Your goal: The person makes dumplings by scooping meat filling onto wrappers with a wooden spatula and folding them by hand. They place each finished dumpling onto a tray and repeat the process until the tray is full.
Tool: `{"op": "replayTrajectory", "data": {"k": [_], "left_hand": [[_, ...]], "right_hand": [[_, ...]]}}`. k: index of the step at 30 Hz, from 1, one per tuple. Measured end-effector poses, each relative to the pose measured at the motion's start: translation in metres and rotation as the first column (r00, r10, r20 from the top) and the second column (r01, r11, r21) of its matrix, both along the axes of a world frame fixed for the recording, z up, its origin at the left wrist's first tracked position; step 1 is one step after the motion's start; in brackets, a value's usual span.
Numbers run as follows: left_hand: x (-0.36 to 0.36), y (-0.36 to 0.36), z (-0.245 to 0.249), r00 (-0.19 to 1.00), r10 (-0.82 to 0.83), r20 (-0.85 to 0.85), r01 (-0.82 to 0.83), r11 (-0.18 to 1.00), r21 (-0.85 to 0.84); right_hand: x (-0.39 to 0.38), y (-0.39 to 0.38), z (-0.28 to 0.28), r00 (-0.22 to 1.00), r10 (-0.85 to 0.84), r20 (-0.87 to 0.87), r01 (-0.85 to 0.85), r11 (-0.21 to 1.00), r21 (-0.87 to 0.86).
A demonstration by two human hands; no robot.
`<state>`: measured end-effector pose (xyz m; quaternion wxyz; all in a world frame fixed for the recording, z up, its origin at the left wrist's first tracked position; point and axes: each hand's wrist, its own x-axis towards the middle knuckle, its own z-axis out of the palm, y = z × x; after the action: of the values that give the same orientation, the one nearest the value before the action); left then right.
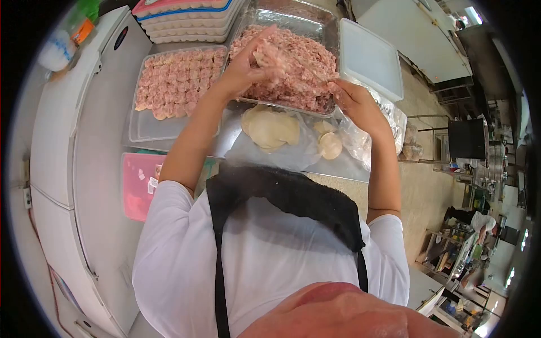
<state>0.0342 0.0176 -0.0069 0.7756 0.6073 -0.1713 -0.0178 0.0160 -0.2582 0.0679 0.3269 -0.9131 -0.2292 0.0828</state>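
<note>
Over a clear tray (293, 16) of ground meat (304, 48), my left hand (251, 67) is cupped around a pale dumpling wrapper (267, 57) smeared with meat. My right hand (355, 101) is at the tray's near right corner. Its fingers are pinched together at the edge of the meat, and I cannot tell what they hold. Just below the tray lie a stack of round dumpling wrappers (271, 129) on plastic film and a few separate round wrappers (329, 145). To the left, a plastic tray (169, 127) carries tight rows of filled dumplings (177, 81).
Stacked lidded trays (189, 25) stand at the back left, beside a white freezer (53, 118). A pink container (135, 188) sits below the dumpling tray. A translucent lid (369, 59) and crumpled plastic bags (360, 141) lie at right. Another person (482, 222) is far off on the right.
</note>
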Motion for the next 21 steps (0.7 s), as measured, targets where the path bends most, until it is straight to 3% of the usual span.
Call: {"op": "replayTrajectory", "data": {"k": [2, 4, 6, 7, 10, 11, 13, 14, 16, 17, 18, 19, 21], "left_hand": [[0.005, 0.010, 0.003, 0.954, 0.008, 0.298, -0.125, 0.919, 0.375], [0.013, 0.014, 0.001, 0.790, -0.084, 0.608, -0.354, 0.747, 0.563], [0.007, 0.015, 0.019, 0.973, -0.108, 0.206, -0.050, 0.768, 0.639], [0.003, 0.015, 0.028, 0.992, -0.125, -0.015, 0.107, 0.773, 0.625], [0.015, 0.018, 0.001, 0.957, -0.189, 0.221, -0.040, 0.668, 0.743], [0.021, 0.014, -0.008, 0.977, -0.171, 0.128, 0.044, 0.749, 0.661], [0.029, 0.005, -0.023, 0.985, -0.159, -0.066, 0.172, 0.877, 0.448], [0.028, -0.001, -0.030, 0.999, -0.040, -0.032, 0.050, 0.866, 0.498], [0.027, -0.011, -0.033, 0.978, 0.200, 0.059, -0.197, 0.792, 0.578], [0.030, -0.012, -0.031, 0.993, 0.113, -0.016, -0.085, 0.823, 0.562], [0.033, -0.013, -0.028, 0.996, 0.023, -0.091, 0.030, 0.843, 0.537], [0.033, -0.015, -0.026, 0.983, -0.075, -0.168, 0.151, 0.850, 0.504], [0.018, -0.021, -0.015, 0.961, -0.001, -0.278, 0.160, 0.819, 0.550]], "right_hand": [[-0.009, 0.007, 0.019, 0.990, -0.019, -0.143, 0.011, 0.998, -0.055], [-0.018, 0.011, 0.018, 0.990, 0.006, -0.141, -0.010, 0.999, -0.031], [-0.023, 0.016, 0.013, 0.996, 0.056, -0.075, -0.057, 0.998, -0.015], [-0.021, 0.019, 0.006, 0.995, 0.095, -0.011, -0.095, 0.995, -0.013], [0.001, 0.008, -0.023, 0.990, 0.132, 0.043, -0.132, 0.991, -0.010], [0.008, 0.001, -0.031, 0.991, 0.132, 0.038, -0.132, 0.991, -0.006], [0.010, -0.004, -0.021, 0.970, 0.067, 0.232, -0.025, 0.984, -0.177], [0.012, -0.005, -0.018, 0.943, 0.050, 0.329, 0.037, 0.967, -0.251], [-0.006, 0.003, -0.019, 0.888, 0.026, 0.460, 0.072, 0.979, -0.193], [-0.013, 0.009, -0.022, 0.854, 0.011, 0.520, 0.086, 0.983, -0.163], [-0.010, 0.012, -0.036, 0.885, 0.092, 0.456, 0.112, 0.909, -0.401], [-0.003, 0.002, -0.058, 0.901, 0.060, 0.429, 0.126, 0.912, -0.391], [0.016, -0.018, -0.083, 0.925, 0.007, 0.379, 0.147, 0.915, -0.376]]}}
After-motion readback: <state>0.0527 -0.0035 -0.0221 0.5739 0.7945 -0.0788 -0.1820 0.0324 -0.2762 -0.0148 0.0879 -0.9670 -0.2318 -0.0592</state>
